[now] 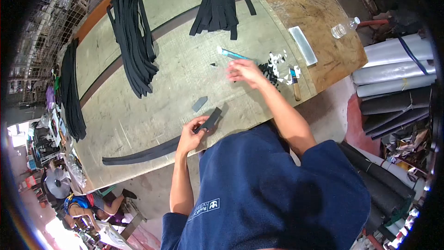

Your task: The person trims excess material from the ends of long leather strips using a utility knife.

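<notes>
While the left hand (190, 135) grips the black strip (143, 158) not far from its right end, the right hand (245, 72) is over the table (175, 74) with its fingers loosely apart, and I see nothing held in it. The strip lies beside the near edge of the table; its long axis runs from the left, through the left hand, and the free end then points forward and to the right. The small grey piece (200, 104) lies just beyond this end, nearer to the left hand. The relation which matters most, I judge, is that of the right hand and the blue tool (235, 55): it lies just beyond the fingers, its long axis slanting from far left to near right. Whether they touch, I cannot tell. White scraps (276, 60) are to the right.
</notes>
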`<state>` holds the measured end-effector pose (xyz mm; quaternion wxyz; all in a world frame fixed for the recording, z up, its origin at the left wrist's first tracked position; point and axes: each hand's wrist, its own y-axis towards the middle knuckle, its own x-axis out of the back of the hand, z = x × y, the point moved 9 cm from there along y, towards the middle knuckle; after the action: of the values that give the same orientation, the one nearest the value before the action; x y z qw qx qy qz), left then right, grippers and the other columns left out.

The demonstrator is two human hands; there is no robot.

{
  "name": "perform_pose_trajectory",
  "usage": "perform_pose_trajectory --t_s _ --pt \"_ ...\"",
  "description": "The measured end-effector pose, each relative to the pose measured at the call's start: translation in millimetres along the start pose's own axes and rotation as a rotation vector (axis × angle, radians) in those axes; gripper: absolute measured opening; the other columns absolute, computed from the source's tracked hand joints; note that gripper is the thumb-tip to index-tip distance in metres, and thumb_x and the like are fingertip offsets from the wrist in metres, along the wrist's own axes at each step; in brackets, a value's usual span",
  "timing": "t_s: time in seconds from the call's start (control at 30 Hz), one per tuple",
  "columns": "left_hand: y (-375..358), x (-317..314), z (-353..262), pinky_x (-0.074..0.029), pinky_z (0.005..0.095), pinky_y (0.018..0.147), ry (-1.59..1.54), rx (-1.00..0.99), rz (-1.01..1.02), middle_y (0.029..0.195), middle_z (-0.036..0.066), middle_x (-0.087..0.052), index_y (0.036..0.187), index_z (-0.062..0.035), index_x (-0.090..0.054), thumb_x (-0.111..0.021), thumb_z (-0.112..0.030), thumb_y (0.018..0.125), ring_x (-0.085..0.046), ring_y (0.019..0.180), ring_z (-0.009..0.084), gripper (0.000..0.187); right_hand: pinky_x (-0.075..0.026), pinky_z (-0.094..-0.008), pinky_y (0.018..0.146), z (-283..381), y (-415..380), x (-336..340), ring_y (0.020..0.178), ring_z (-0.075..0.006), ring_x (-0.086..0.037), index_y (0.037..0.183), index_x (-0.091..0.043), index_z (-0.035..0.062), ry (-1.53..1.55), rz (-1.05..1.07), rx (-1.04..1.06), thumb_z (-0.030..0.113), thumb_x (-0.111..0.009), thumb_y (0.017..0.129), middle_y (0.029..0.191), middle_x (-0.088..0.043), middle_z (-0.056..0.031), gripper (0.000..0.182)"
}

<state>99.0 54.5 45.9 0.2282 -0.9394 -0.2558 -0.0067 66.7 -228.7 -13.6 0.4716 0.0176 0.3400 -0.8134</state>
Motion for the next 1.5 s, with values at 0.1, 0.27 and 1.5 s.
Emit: perform_pose_trajectory --t_s 0.1,0.27,1.5 --pt "3.6 -7.3 -3.2 -0.050 0.0290 0.087 0.008 0.001 0.011 0.102 0.008 -0.070 0.123 -0.0006 -0.063 -0.054 0.009 0.080 -0.065 0.094 0.0136 0.045 -0.056 -0.0417 0.077 71.0 -4.5 44.4 0.090 -0.0303 -0.068 0.110 -0.067 0.0052 -0.939 -0.454 0.430 0.017 -0.072 0.083 0.108 -0.066 -0.0163 0.030" --pt "6.0 -12.8 -12.2 -0.049 0.0279 0.087 0.010 0.049 0.041 0.097 0.004 -0.068 0.123 -0.0009 -0.063 -0.055 0.010 0.080 -0.063 0.090 0.0121 0.045 -0.053 -0.0500 0.082 74.8 20.5 25.9 0.098 -0.0412 -0.066 0.101 -0.065 -0.0002 -1.513 -0.312 0.313 0.005 -0.060 0.082 0.101 -0.067 -0.0228 0.020" --pt "34.4 -27.6 4.0 -0.048 0.0267 0.082 0.029 0.098 -0.033 0.098 0.005 -0.068 0.120 -0.0010 -0.065 -0.055 0.009 0.079 -0.063 0.090 0.0130 0.043 -0.053 -0.0420 0.086 182.1 40.3 406.2 0.097 -0.0328 -0.069 0.113 -0.073 0.0117 -1.316 -0.964 0.090 0.021 -0.075 0.080 0.101 -0.072 -0.0186 0.034"
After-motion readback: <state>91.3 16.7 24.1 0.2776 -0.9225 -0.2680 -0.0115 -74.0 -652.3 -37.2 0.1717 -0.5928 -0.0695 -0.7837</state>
